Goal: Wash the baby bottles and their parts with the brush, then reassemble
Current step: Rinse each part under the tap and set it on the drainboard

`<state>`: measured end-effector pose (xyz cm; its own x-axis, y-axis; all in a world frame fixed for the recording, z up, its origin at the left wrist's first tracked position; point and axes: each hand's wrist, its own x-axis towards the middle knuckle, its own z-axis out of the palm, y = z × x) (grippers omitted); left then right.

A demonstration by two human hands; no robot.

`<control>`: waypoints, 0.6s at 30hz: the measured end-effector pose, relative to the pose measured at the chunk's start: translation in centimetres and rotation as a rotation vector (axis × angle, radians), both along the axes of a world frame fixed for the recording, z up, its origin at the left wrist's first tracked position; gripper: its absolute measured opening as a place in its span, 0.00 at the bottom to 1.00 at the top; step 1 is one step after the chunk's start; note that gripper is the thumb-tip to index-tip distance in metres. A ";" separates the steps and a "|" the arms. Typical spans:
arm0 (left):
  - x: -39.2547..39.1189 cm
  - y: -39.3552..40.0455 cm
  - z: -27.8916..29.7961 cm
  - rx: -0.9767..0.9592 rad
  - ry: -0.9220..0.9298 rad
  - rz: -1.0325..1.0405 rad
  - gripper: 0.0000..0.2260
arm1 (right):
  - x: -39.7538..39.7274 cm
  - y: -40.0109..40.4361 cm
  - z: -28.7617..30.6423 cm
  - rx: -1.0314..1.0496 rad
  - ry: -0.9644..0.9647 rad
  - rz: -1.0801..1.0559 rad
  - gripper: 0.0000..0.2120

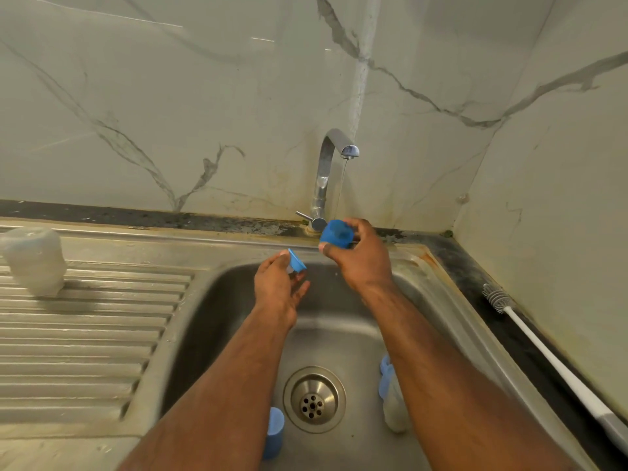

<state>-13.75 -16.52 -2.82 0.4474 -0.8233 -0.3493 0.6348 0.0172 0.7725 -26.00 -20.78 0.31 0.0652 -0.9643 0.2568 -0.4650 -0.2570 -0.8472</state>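
Right hand point(360, 256): you grip the blue cap point(337, 234) by its sides.
Left hand point(278, 283): you pinch the blue collar point(296, 261).
Handling: light, wet, likely slippery; hold the rims.

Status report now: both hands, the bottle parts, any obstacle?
Left hand pinches blue ring. Right hand grips blue cap under tap. Brush idle on counter. No obstacle.

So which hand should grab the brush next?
Probably the right hand: the brush lies on the counter on its side. But it grips a blue cap, so that goes down first.
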 end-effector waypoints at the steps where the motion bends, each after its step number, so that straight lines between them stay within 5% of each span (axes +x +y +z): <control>1: 0.0 0.0 -0.1 0.003 -0.006 0.004 0.07 | 0.1 0.1 -0.1 0.023 0.033 0.026 0.27; 4: -0.1 -0.1 -0.1 0.014 -0.019 0.011 0.09 | 0.4 0.5 -0.9 0.049 0.145 0.067 0.28; 8: -0.1 0.1 0.1 0.010 0.033 -0.002 0.08 | 0.9 -0.1 -0.5 0.096 -0.057 0.069 0.31; 13: 0.0 0.5 0.5 -0.016 0.083 -0.019 0.09 | 0.5 -0.1 -0.1 0.631 -0.915 0.147 0.17; 18: -0.4 0.7 0.5 -0.014 0.094 -0.082 0.09 | 0.1 0.2 0.1 0.801 -1.066 0.245 0.20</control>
